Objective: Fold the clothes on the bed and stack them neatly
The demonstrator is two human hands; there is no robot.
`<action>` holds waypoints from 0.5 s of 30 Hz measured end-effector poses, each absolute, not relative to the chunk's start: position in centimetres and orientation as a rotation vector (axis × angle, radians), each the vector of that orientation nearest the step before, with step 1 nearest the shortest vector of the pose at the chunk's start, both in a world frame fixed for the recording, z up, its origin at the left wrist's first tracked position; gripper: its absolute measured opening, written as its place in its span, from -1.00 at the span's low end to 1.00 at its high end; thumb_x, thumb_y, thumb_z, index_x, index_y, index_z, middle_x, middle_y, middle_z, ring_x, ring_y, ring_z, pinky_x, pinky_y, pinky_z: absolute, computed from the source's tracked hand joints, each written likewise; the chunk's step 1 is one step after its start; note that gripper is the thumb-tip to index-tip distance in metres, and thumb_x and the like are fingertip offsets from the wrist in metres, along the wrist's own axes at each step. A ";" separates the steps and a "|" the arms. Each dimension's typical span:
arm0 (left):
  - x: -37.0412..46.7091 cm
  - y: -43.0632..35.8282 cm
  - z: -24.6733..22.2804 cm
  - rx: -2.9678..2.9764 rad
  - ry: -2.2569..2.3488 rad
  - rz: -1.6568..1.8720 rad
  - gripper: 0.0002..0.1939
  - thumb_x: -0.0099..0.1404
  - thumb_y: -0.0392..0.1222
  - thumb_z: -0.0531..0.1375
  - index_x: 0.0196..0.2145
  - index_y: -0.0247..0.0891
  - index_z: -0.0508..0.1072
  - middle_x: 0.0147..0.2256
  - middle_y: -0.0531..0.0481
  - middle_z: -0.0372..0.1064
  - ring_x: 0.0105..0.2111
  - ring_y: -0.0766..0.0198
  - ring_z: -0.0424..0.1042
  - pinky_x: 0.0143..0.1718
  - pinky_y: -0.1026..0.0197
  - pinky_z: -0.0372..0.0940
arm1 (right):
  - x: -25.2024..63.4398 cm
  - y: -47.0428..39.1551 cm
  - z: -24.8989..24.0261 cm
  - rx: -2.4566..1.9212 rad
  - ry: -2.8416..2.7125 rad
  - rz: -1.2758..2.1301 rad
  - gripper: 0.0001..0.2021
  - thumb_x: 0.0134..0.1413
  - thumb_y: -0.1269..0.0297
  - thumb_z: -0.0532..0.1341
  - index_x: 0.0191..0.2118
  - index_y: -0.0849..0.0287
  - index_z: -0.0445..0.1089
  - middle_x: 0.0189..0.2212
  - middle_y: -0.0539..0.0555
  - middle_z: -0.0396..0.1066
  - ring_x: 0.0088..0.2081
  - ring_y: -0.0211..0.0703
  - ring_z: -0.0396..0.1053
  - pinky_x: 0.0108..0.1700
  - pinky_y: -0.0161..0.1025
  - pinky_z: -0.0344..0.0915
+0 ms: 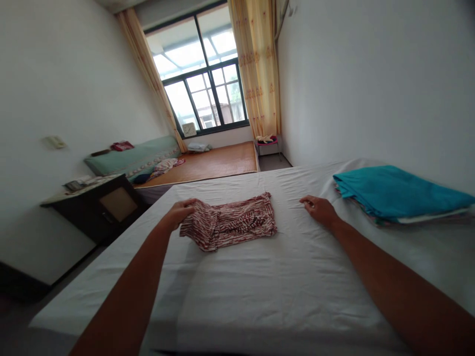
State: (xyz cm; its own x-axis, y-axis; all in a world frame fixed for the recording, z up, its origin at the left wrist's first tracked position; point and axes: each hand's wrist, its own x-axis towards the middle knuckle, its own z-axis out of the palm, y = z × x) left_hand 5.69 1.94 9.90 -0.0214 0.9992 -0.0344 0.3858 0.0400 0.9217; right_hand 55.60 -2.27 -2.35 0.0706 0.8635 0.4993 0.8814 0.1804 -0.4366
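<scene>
A red-and-white patterned garment (243, 222), folded into a narrow strip, lies across the white bed sheet (260, 287). Its left end is lifted a little by my left hand (182, 212), whose fingers are closed on the edge of the cloth. Dark markings run along the middle of the flat part. To the right of the garment and apart from it, my right hand (318, 208) hovers just over the sheet. Its fingers are curled together, and nothing shows in them.
Folded turquoise cloth (397, 193) tops a pile at the right of the bed, near the wall. Beyond stands a second bed with a brown mat (218, 160). At left is a dark cabinet (100, 207). A stool (267, 142) stands under the curtain.
</scene>
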 end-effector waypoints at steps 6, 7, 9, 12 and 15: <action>17.9 4.2 9.5 2.210 1.462 0.721 -0.79 -0.03 -0.30 0.13 -0.40 -0.32 0.50 -0.37 0.02 0.42 -0.29 0.24 0.37 -0.29 0.30 0.27 | 55.5 -2.6 -2.5 -1.589 -1.838 0.016 -0.73 0.05 0.37 0.09 -0.23 0.08 0.52 -0.29 0.00 0.58 -0.34 -0.18 0.49 -0.23 -0.27 0.36; 19.9 4.5 9.2 2.281 1.448 0.652 -0.81 -0.03 -0.31 0.12 -0.42 -0.33 0.49 -0.39 0.03 0.40 -0.31 0.24 0.36 -0.30 0.29 0.25 | 55.7 -2.6 -2.5 -1.588 -1.838 0.023 -0.73 0.05 0.37 0.09 -0.24 0.08 0.52 -0.30 0.00 0.58 -0.34 -0.18 0.49 -0.23 -0.27 0.36; 23.3 5.1 8.5 2.338 1.418 0.572 -0.84 -0.03 -0.31 0.13 -0.44 -0.34 0.47 -0.44 0.04 0.37 -0.34 0.26 0.33 -0.33 0.29 0.23 | 56.2 -2.5 -2.5 -1.594 -1.828 0.036 -0.73 0.05 0.37 0.09 -0.24 0.09 0.52 -0.29 0.01 0.58 -0.33 -0.18 0.49 -0.22 -0.27 0.36; 27.4 5.8 7.0 2.366 1.386 0.482 -0.87 -0.03 -0.31 0.17 -0.46 -0.37 0.47 -0.50 0.04 0.35 -0.39 0.26 0.32 -0.36 0.28 0.22 | 56.8 -2.2 -2.6 -1.603 -1.823 0.051 -0.74 0.06 0.36 0.09 -0.23 0.10 0.52 -0.28 0.02 0.58 -0.31 -0.17 0.50 -0.22 -0.26 0.36; 30.2 5.9 5.3 2.388 1.347 0.399 -0.79 -0.01 -0.34 0.17 -0.36 -0.41 0.50 -0.46 -0.03 0.40 -0.38 0.21 0.37 -0.33 0.24 0.26 | 56.9 -2.0 -2.7 -1.613 -1.843 0.069 -0.74 0.07 0.36 0.08 -0.22 0.10 0.51 -0.28 0.02 0.58 -0.29 -0.17 0.50 -0.21 -0.27 0.35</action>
